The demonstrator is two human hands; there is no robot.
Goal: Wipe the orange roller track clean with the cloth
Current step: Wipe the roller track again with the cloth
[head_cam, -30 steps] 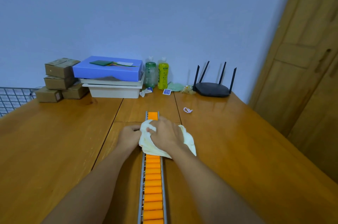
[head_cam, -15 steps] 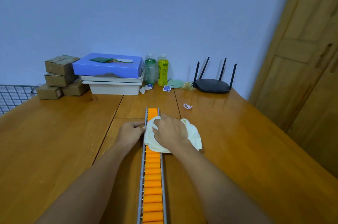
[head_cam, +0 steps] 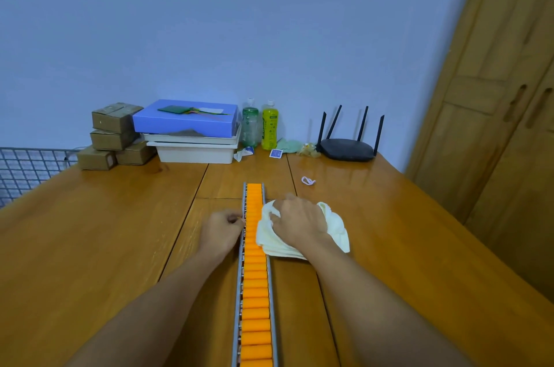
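The orange roller track in its grey metal frame runs down the middle of the wooden table, from near me to its far end. My right hand presses on a crumpled pale-yellow cloth; the cloth lies mostly on the table just right of the track, its left edge overlapping the right rail. My left hand rests curled against the left rail of the track, its fingertips at the frame's edge.
Along the back wall stand cardboard boxes, a blue box on white trays, two bottles and a black router. A small pink loop lies beyond the cloth. A wire rack sits at left, a wooden cabinet at right.
My right hand has slid the cloth forward along the track and then off to the right, uncovering the track's far end. My left hand stayed at the left rail.
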